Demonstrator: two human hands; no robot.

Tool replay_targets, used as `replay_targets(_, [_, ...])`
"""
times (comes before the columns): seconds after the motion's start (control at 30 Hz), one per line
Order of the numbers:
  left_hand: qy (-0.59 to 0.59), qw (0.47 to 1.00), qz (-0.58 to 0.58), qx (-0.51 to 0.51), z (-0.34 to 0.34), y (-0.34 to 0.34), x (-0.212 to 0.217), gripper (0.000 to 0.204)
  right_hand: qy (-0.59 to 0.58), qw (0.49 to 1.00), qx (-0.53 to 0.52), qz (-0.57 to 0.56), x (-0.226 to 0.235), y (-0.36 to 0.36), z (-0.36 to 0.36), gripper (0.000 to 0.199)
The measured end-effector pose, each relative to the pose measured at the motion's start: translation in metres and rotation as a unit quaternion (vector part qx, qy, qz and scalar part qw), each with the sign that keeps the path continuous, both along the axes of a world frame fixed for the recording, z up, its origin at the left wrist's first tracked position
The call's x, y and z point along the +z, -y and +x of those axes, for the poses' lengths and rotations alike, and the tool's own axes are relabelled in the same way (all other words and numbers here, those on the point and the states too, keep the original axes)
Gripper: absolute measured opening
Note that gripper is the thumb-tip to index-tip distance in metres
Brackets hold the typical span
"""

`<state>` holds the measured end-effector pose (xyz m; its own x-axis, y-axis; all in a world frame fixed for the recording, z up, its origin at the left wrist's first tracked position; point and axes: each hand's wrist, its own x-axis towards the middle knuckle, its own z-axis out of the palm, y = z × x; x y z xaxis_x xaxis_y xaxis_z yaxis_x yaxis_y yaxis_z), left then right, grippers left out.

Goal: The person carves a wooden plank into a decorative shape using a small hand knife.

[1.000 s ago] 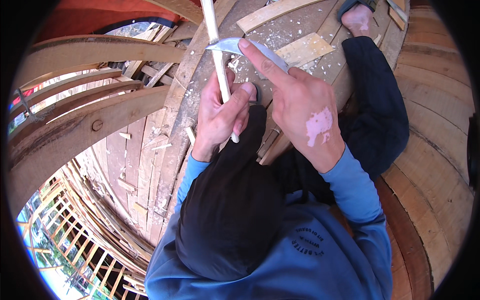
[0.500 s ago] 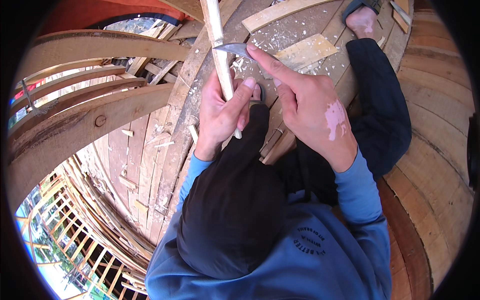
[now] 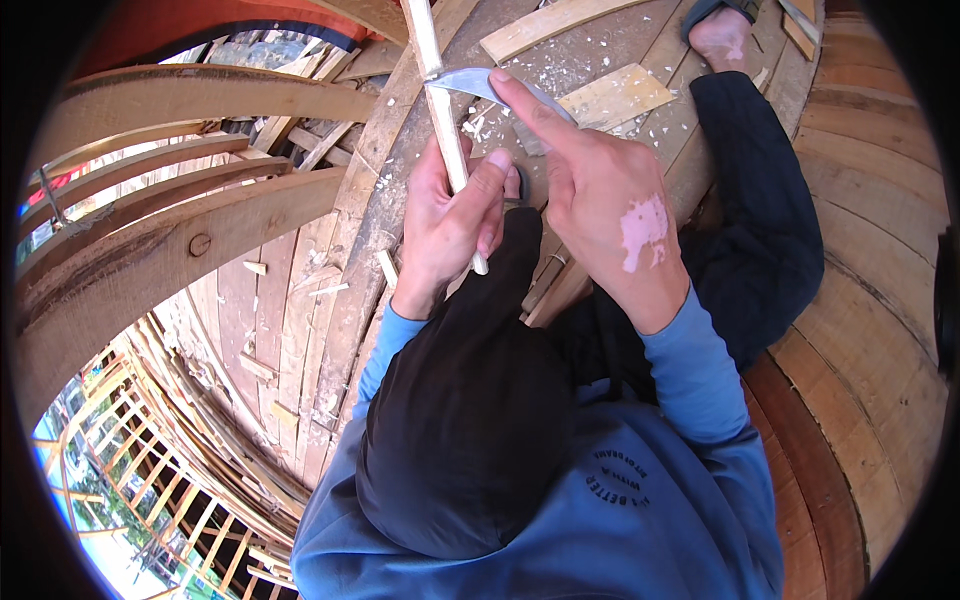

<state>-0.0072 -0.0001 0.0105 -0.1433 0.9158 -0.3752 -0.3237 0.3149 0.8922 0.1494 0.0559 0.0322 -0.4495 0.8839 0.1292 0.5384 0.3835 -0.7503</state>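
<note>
A pale, whittled wooden stick (image 3: 446, 130) slants up and away from me, its near end poking out below my left hand (image 3: 440, 220). That hand is closed around the stick's lower part, thumb lying along it. My right hand (image 3: 612, 200) holds a knife (image 3: 468, 81) with a curved, pointed grey blade. Its index finger is stretched along the blade's back, and the other fingers and most of the handle are hidden. Near its tip, the blade rests against the stick above my left hand.
Beneath me lies a plank floor (image 3: 285, 300) scattered with wood shavings. Curved timber ribs (image 3: 200, 100) rise at the left, and a planked wall (image 3: 870, 230) curves along the right. A flat board (image 3: 622, 98) lies beyond my right hand. My knee (image 3: 450, 440) is raised below my hands.
My right hand and the knife have shifted slightly up and left, farther along the stick, and the blade has turned to show a brighter face. My left hand stays nearly in place.
</note>
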Motion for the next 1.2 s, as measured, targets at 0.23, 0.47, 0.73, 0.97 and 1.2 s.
replay_targets(0.23, [0.114, 0.993, -0.023, 0.024, -0.003, -0.002, 0.002, 0.032, -0.005, 0.998, -0.045, 0.052, -0.042, 0.002, -0.02, 0.074])
replay_targets(0.47, [0.094, 0.995, -0.009, 0.036, -0.009, 0.003, -0.006, 0.032, -0.267, 0.955, -0.123, -0.022, -0.079, -0.002, -0.017, 0.059])
replay_targets(0.73, [-0.016, 1.0, 0.009, 0.013, -0.007, 0.0, -0.008, 0.046, -0.48, 0.676, -0.08, -0.554, -0.06, -0.021, 0.013, 0.032])
replay_targets(0.97, [-0.118, 0.993, -0.004, -0.03, -0.001, -0.005, -0.005, 0.049, -0.43, 0.76, -0.018, -0.487, -0.039, -0.034, -0.009, 0.038])
replay_targets(1.2, [-0.174, 0.981, -0.003, -0.081, 0.002, -0.007, -0.006, 0.044, -0.495, 0.738, -0.063, -0.455, -0.042, -0.035, -0.024, 0.031])
